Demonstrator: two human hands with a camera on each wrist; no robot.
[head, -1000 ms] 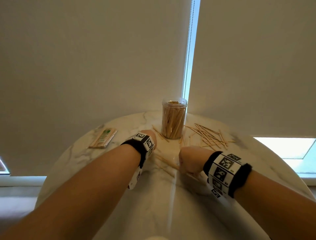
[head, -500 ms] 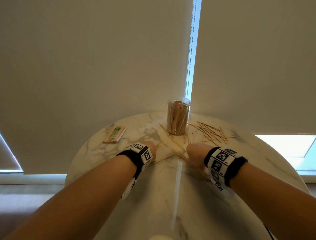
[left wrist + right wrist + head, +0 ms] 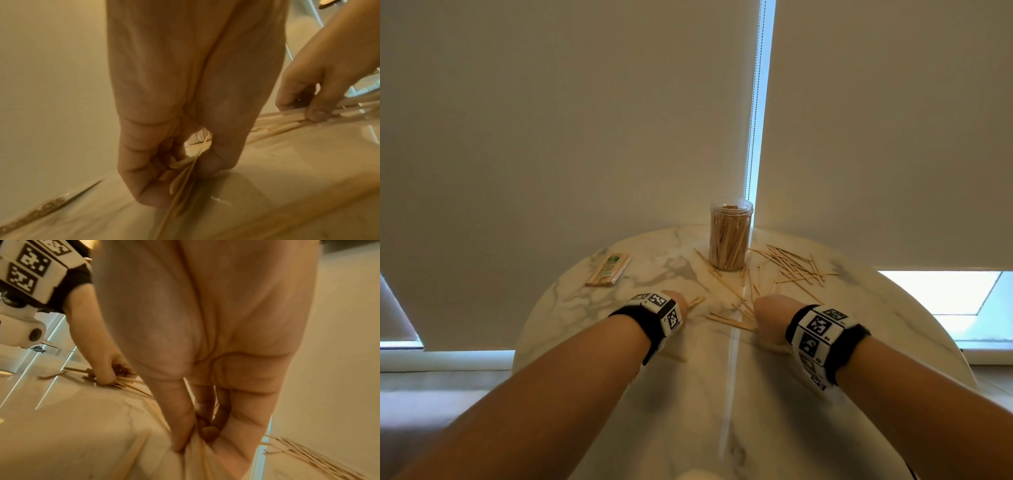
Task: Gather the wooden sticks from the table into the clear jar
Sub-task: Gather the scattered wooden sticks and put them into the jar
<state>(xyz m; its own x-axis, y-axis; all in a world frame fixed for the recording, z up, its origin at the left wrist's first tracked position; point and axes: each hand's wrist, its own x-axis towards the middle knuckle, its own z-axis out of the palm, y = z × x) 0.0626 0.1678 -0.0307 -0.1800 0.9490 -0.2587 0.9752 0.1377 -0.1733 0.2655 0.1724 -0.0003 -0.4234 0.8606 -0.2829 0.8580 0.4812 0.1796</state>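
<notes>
The clear jar, packed with wooden sticks, stands upright at the far side of the round marble table. Loose sticks lie scattered right of it, and more sticks lie between my hands. My left hand is down on the table; in the left wrist view its thumb and fingers pinch a small bundle of sticks. My right hand is also at the table, fingers curled and pinching a bunch of sticks against the surface.
A wrapped packet of sticks lies at the far left of the table. One stray stick lies under my left wrist. Closed roller blinds hang right behind the table, with a bright gap behind the jar.
My left hand has drawn back from the jar towards me. The right hand stays on the sticks between the hands. The head view has shifted a little.
</notes>
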